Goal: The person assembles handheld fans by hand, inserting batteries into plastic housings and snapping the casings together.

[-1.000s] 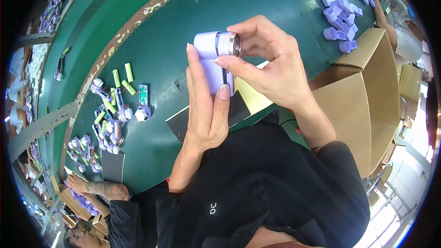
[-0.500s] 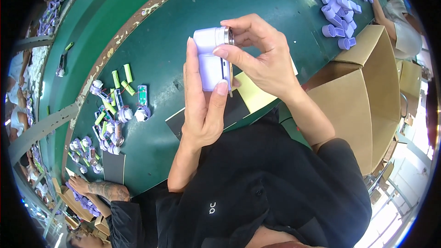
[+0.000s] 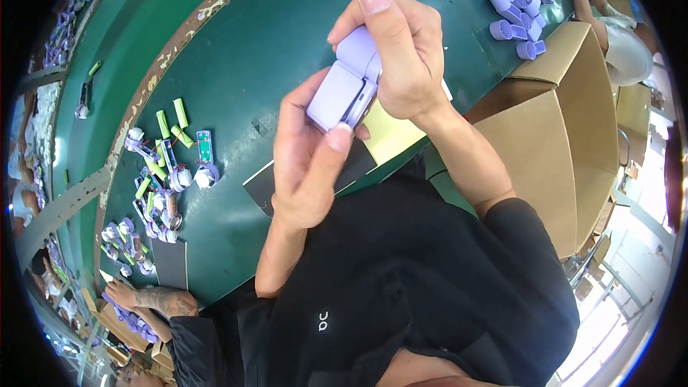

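Observation:
A lavender plastic device (image 3: 337,97) with a rounded head and a flat, boxy body is held tilted above the table. My left hand (image 3: 304,154) grips the lower body, its thumb on the slotted side near the bottom corner. Around the rounded head, my right hand (image 3: 412,64) is closed, with the fingers behind it and the thumb pointing up. The palm hides the head's right end. Below the hands, a yellow sheet (image 3: 390,136) and a black sheet (image 3: 355,167) lie on the table.
On the left of the green table (image 3: 236,50) lie opened lavender units (image 3: 161,201) with wires and green cylinders (image 3: 179,112). Empty-looking lavender shells (image 3: 517,11) are heaped far right, by an open cardboard box (image 3: 530,158). A co-worker's tattooed arm (image 3: 165,301) is at lower left; another person sits far right.
My right hand has turned and wrapped over the head, covering the shiny ring that showed before. The device has tilted to the right. My left hand keeps its hold.

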The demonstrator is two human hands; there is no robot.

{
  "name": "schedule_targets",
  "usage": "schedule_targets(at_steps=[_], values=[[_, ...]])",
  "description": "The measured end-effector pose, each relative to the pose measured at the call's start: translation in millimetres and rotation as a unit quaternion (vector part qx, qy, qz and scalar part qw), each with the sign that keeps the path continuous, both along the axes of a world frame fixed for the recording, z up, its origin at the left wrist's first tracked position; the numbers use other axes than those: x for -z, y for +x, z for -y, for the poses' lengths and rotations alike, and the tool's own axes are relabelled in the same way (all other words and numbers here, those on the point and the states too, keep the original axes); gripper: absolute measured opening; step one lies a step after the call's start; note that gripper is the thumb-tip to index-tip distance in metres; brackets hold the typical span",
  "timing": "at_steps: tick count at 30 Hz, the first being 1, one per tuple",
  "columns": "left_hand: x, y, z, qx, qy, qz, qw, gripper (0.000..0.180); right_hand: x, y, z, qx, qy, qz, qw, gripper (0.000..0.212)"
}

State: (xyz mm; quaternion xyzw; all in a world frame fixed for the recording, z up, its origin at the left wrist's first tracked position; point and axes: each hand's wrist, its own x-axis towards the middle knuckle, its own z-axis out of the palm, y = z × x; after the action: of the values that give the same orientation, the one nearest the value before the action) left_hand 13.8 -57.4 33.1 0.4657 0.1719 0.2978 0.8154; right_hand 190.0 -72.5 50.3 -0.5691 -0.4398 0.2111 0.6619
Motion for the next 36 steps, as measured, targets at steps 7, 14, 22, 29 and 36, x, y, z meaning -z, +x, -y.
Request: schedule_targets(at_steps=[7, 14, 22, 29, 36], values=[[14, 8, 4, -0.2, 0.357, -0.162, 0.898, 0.056, 1, -5, 1, -0.014, -0.05, -0.04, 0.998, 0.058], [13, 4, -3, -0.227, 0.492, -0.174, 0.822, 0.055, -1, -11, 11, -0.018, -0.1, -0.055, 0.993, 0.049], [9, -2, 0, -0.159, 0.385, -0.146, 0.897, 0.056, -21, -9, 13, 0.018, -0.088, 0.018, 0.996, 0.046], [12, 4, -2, -0.145, 0.362, -0.145, 0.909, 0.053, -15, -4, 3, 0.018, -0.03, 0.2, 0.979, 0.052], [16, -9, -8, -0.037, 0.058, -0.116, 0.991, 0.053, -14, -5, -2, -0.155, -0.177, 0.126, 0.964, 0.06]])
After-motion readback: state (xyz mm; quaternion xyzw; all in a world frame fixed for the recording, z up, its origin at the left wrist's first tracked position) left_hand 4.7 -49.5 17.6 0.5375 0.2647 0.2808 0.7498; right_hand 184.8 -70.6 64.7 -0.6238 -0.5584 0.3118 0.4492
